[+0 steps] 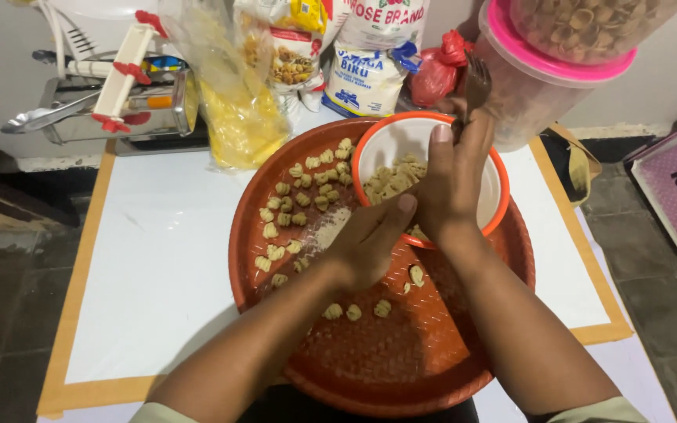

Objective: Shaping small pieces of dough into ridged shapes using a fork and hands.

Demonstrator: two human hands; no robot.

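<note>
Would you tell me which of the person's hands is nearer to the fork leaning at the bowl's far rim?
The right hand: its fingertips reach up over the bowl to the fork. The left hand lies lower, on the red tray at the bowl's near-left rim.

We note a white tabletop (158, 258) with an orange-tan border. At its back left sits a metal hand-cranked roller machine (111, 106), a white and red tool (123, 74) lying on top. Just beside it leans a clear bag of yellow contents (233, 110). Behind stand white printed sacks (366, 74) and a red plastic bag (440, 66). Upper right: stacked clear tubs with a pink lid (550, 55). Grey floor tiles (9, 290) surround.
</note>
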